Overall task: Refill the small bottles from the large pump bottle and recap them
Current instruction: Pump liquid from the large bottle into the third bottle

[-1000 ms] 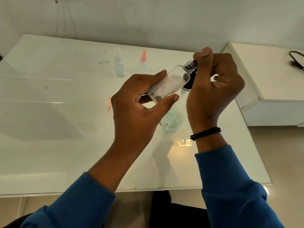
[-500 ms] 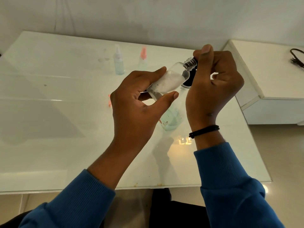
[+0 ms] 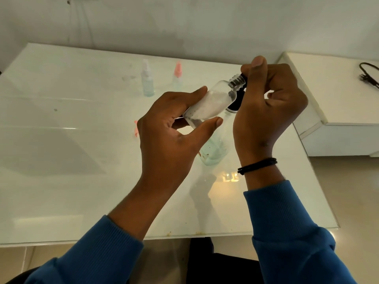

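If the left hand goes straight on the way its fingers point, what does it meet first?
Probably the right hand, just past the small bottle that the left hand already holds; depth is unclear.

White glossy table against pale wall.

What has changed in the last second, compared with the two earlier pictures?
Almost nothing. The left hand still grips the tilted small bottle, and the right hand stays closed around something dark at its threaded neck. The two spray bottles at the back have not moved.
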Action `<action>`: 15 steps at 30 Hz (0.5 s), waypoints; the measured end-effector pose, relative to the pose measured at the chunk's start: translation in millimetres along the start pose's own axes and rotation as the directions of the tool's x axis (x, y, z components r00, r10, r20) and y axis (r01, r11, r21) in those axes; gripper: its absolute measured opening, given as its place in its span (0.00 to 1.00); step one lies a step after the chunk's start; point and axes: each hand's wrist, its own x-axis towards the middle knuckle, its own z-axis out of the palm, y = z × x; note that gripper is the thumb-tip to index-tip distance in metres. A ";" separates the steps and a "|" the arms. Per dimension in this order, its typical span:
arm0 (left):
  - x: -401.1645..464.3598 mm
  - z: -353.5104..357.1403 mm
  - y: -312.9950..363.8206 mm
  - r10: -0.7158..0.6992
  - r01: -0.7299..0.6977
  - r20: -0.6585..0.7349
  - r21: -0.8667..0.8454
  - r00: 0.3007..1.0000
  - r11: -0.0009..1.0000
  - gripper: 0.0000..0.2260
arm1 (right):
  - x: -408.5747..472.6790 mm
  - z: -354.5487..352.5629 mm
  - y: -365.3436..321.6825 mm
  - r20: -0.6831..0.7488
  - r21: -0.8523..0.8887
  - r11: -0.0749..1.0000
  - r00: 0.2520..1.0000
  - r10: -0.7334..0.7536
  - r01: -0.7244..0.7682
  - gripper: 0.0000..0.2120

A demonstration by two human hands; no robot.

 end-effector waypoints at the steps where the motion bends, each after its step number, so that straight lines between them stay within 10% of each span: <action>1: -0.8 -0.2 0.4 -0.002 0.002 -0.003 -0.002 1.000 1.000 0.22 | -0.9 0.0 -0.1 0.003 0.010 1.000 1.000 0.000 0.000 0.14; 15: -1.5 -0.2 -0.8 -0.009 0.009 -0.003 0.005 1.000 1.000 0.22 | -7.9 0.0 1.2 0.004 0.023 1.000 1.000 -0.002 0.002 0.14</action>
